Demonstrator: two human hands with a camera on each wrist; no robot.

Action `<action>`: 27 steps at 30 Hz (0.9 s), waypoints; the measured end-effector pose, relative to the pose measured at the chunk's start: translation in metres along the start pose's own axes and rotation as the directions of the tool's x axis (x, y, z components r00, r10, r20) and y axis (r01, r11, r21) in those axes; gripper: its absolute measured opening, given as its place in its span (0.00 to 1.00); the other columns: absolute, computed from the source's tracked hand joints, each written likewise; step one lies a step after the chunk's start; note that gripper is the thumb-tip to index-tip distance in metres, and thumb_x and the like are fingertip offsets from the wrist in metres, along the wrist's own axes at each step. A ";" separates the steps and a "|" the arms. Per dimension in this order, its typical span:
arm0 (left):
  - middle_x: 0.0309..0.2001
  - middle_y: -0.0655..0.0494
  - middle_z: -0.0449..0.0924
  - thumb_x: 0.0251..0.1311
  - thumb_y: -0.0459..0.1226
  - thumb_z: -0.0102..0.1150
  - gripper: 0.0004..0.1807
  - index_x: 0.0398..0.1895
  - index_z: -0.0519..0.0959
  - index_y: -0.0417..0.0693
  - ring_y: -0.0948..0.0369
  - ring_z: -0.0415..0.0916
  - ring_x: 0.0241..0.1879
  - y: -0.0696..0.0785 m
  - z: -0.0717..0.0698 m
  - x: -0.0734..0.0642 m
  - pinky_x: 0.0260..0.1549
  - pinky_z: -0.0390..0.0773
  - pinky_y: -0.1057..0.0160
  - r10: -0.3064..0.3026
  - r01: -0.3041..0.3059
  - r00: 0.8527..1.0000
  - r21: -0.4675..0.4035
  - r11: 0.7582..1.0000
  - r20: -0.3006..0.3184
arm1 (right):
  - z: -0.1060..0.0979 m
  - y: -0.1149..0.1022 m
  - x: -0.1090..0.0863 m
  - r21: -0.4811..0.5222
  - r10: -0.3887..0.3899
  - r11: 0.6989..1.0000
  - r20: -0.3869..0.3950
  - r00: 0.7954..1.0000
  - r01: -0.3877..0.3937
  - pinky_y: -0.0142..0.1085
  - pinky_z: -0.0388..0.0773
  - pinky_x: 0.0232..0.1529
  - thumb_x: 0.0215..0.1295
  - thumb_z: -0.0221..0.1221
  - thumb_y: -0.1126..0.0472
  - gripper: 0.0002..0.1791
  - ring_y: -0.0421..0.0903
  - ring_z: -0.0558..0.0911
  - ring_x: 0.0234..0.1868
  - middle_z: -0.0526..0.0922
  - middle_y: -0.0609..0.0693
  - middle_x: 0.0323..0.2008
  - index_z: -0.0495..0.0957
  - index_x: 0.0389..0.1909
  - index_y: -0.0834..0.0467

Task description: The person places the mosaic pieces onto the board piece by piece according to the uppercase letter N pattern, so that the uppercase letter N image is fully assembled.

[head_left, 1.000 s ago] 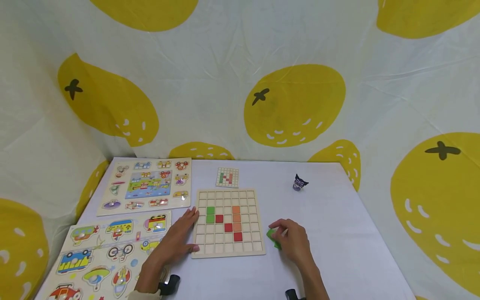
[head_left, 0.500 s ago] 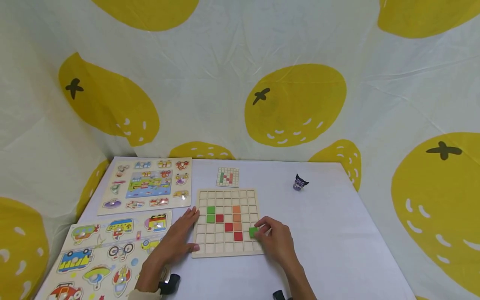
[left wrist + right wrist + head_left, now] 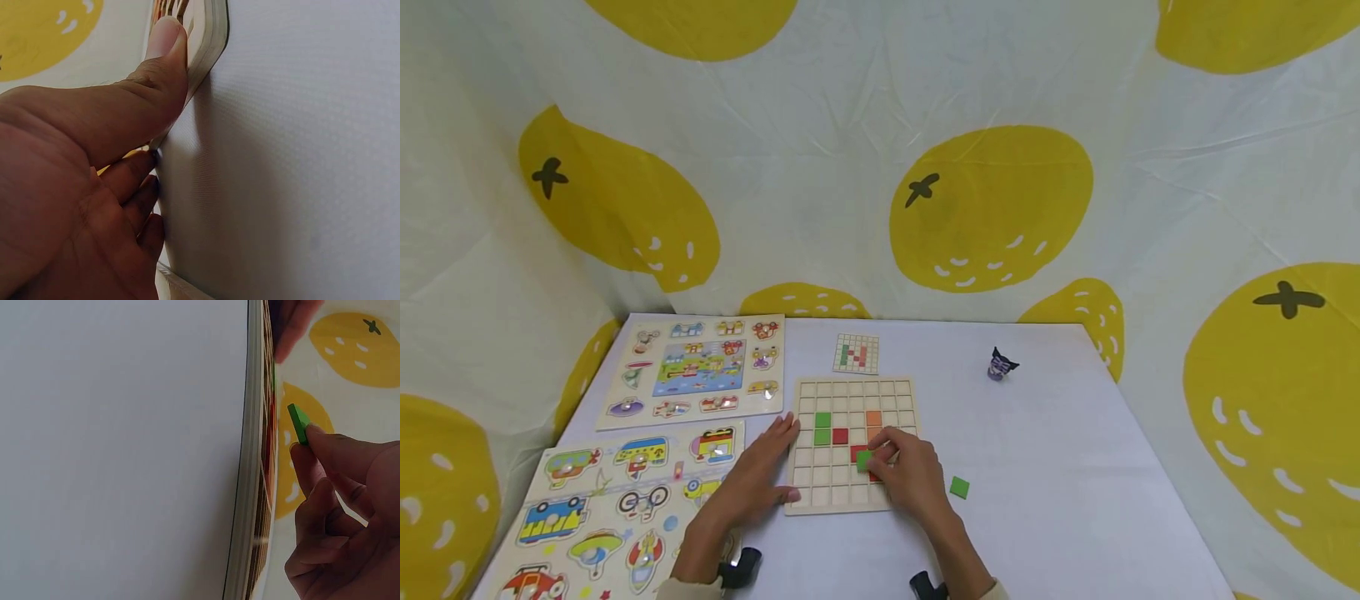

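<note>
A wooden grid board (image 3: pixel 822 497) lies in the middle of the table, holding green, red and orange square tiles in some cells. My right hand (image 3: pixel 912 472) pinches a green tile (image 3: pixel 864 461) above the board, near the red tiles; in the right wrist view the green tile (image 3: pixel 299 423) sits between thumb and fingertips, apart from the board. Part of the orange column is hidden behind that hand. My left hand (image 3: pixel 751 477) rests at the board's left edge, fingers spread, and its thumb (image 3: pixel 164 47) touches the rim in the left wrist view. Another green tile (image 3: pixel 959 487) lies on the table to the right.
A small pattern card (image 3: pixel 856 354) with a coloured grid lies behind the board. Two picture puzzle boards, one at the back left (image 3: pixel 767 342) and one at the front left (image 3: pixel 587 508), flank it. A small dark eared figurine (image 3: pixel 1000 364) stands at the back right.
My right hand has picked up one green tile from the right of the board and carried it left over the grid. Another green tile is now uncovered on the table. The left hand stays put.
</note>
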State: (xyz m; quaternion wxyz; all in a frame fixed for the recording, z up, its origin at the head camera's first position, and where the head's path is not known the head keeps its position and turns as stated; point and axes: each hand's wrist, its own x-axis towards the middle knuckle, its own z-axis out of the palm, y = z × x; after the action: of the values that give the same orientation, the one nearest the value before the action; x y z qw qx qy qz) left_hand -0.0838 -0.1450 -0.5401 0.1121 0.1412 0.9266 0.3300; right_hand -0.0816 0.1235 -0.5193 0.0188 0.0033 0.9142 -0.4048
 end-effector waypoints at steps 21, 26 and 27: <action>0.87 0.47 0.47 0.53 0.39 0.81 0.60 0.86 0.54 0.45 0.44 0.41 0.87 -0.001 0.000 0.000 0.83 0.50 0.36 0.011 -0.011 1.000 0.010 1.000 0.015 | 0.045 -0.033 0.017 -0.002 -0.019 1.000 0.023 1.000 0.019 0.30 0.66 0.21 0.59 0.75 0.62 0.08 0.35 0.74 0.23 0.78 0.39 0.19 0.86 0.35 0.51; 0.87 0.47 0.47 0.53 0.39 0.82 0.61 0.86 0.53 0.45 0.44 0.41 0.87 -0.003 0.001 0.001 0.83 0.50 0.36 0.017 -0.017 1.000 0.017 1.000 0.014 | 0.052 -0.038 0.019 -0.045 -0.010 0.999 0.014 1.000 0.011 0.31 0.67 0.24 0.59 0.76 0.62 0.08 0.35 0.74 0.24 0.78 0.38 0.20 0.86 0.33 0.50; 0.87 0.47 0.47 0.53 0.39 0.82 0.61 0.86 0.53 0.45 0.44 0.41 0.87 -0.003 0.001 0.001 0.83 0.51 0.36 0.018 -0.018 1.000 0.017 1.000 0.012 | 0.053 -0.038 0.020 -0.056 -0.013 0.998 0.013 1.000 0.014 0.31 0.67 0.24 0.58 0.76 0.61 0.08 0.35 0.74 0.24 0.78 0.37 0.20 0.86 0.33 0.50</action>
State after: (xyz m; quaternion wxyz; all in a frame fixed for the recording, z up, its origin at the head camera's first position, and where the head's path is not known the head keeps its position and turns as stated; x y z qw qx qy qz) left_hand -0.0855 -0.1464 -0.5426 0.1132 0.1524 0.9274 0.3222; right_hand -0.1007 0.0586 -0.5271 0.0217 -0.0059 0.9250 -0.3792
